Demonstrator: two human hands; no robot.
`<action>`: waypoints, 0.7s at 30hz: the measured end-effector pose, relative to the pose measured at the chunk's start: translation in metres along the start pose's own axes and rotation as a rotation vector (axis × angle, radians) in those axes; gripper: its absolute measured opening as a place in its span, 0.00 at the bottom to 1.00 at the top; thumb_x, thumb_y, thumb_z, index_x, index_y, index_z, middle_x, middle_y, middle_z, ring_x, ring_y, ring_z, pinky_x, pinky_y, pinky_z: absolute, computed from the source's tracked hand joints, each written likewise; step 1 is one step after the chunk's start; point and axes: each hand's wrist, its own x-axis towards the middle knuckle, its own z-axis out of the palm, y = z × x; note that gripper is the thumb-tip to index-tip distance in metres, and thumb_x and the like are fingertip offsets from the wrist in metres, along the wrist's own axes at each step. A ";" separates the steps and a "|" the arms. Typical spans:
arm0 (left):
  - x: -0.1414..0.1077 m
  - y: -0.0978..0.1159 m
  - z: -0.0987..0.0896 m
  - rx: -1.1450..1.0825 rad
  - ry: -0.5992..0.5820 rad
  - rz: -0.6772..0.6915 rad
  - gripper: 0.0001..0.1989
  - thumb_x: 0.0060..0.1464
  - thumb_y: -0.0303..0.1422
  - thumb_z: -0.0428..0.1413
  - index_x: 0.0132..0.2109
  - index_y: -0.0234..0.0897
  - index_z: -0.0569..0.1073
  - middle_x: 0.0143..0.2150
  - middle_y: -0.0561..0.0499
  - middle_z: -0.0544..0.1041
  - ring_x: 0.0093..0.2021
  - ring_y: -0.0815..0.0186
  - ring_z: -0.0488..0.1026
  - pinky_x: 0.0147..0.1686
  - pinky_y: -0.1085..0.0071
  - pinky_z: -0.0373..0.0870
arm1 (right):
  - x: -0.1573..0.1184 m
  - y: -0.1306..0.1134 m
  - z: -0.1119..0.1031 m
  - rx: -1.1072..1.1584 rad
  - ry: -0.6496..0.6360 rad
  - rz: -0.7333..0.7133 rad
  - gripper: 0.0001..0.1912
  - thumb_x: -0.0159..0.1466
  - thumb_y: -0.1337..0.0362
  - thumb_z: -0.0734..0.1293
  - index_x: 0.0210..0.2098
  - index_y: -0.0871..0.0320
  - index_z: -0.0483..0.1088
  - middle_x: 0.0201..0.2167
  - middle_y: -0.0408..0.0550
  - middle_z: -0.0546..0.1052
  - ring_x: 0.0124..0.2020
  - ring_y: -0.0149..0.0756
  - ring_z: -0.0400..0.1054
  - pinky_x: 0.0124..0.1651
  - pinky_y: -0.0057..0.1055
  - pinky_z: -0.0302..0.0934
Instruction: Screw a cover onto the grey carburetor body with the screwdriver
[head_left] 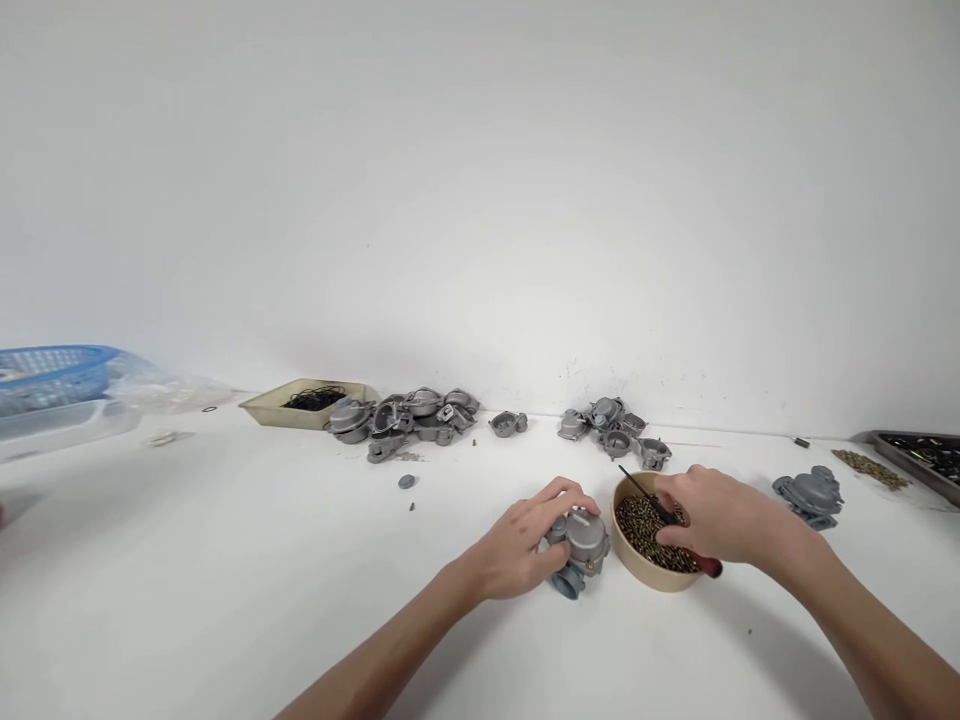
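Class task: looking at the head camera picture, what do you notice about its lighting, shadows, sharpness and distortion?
Head view: even, soft light; faint shadows under the bowl of screws and the right hand; wide-angle bending curves the table edge; the blue basket at the left border is blurred and stretched.

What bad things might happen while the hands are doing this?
The right hand reaches into the bowl of small screws while it also holds a screwdriver; its tip might flick screws out or tip the bowl. The left hand grips the grey metal part right beside the bowl, so a nudge may knock it. Spilled screws could scatter across the white table.
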 end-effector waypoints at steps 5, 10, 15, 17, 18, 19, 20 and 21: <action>0.001 -0.002 0.001 -0.027 0.022 0.013 0.23 0.49 0.26 0.47 0.52 0.44 0.71 0.52 0.49 0.72 0.47 0.57 0.71 0.48 0.60 0.70 | 0.003 -0.001 0.001 0.022 -0.107 0.077 0.12 0.56 0.77 0.68 0.32 0.58 0.62 0.27 0.43 0.74 0.20 0.31 0.70 0.22 0.26 0.50; 0.000 -0.015 0.005 -0.091 0.021 -0.017 0.22 0.57 0.27 0.47 0.53 0.48 0.78 0.59 0.49 0.69 0.41 0.62 0.73 0.43 0.63 0.72 | 0.005 0.005 0.002 -0.084 0.001 0.016 0.13 0.55 0.78 0.67 0.32 0.56 0.62 0.28 0.43 0.72 0.21 0.29 0.61 0.21 0.28 0.45; 0.000 -0.023 0.004 -0.257 0.021 -0.018 0.16 0.66 0.39 0.49 0.51 0.51 0.82 0.62 0.50 0.68 0.55 0.55 0.71 0.51 0.62 0.75 | -0.001 0.017 -0.008 -0.055 0.259 -0.075 0.06 0.64 0.73 0.65 0.34 0.56 0.69 0.25 0.42 0.72 0.23 0.31 0.61 0.25 0.28 0.48; -0.001 -0.021 0.004 -0.292 -0.007 -0.037 0.15 0.66 0.46 0.53 0.52 0.52 0.81 0.64 0.49 0.67 0.56 0.55 0.72 0.48 0.63 0.76 | -0.005 0.020 -0.014 0.015 0.363 -0.131 0.06 0.67 0.70 0.64 0.34 0.55 0.71 0.25 0.42 0.74 0.25 0.31 0.64 0.27 0.28 0.53; -0.001 -0.020 0.004 -0.296 -0.022 -0.048 0.16 0.63 0.48 0.57 0.53 0.52 0.80 0.65 0.49 0.65 0.55 0.55 0.72 0.48 0.63 0.76 | -0.008 0.022 -0.017 0.044 0.421 -0.169 0.07 0.68 0.68 0.64 0.35 0.55 0.73 0.27 0.42 0.76 0.26 0.32 0.66 0.29 0.28 0.56; -0.001 -0.018 0.005 -0.290 -0.034 -0.051 0.18 0.60 0.50 0.61 0.53 0.52 0.80 0.66 0.48 0.64 0.56 0.54 0.72 0.49 0.62 0.76 | -0.011 0.023 -0.020 0.069 0.478 -0.211 0.08 0.70 0.66 0.63 0.36 0.55 0.74 0.29 0.43 0.78 0.28 0.32 0.69 0.32 0.28 0.59; -0.001 -0.018 0.006 -0.278 -0.036 -0.042 0.21 0.55 0.51 0.65 0.53 0.50 0.79 0.67 0.47 0.63 0.57 0.53 0.71 0.52 0.59 0.76 | -0.014 0.024 -0.023 0.088 0.531 -0.250 0.09 0.71 0.64 0.63 0.37 0.54 0.75 0.32 0.43 0.79 0.30 0.33 0.71 0.35 0.29 0.61; -0.001 -0.017 0.007 -0.264 -0.033 -0.022 0.24 0.51 0.52 0.69 0.53 0.49 0.79 0.67 0.46 0.62 0.60 0.51 0.70 0.56 0.55 0.73 | -0.017 0.026 -0.027 0.100 0.582 -0.283 0.10 0.72 0.62 0.62 0.39 0.54 0.76 0.34 0.44 0.80 0.31 0.33 0.72 0.36 0.29 0.62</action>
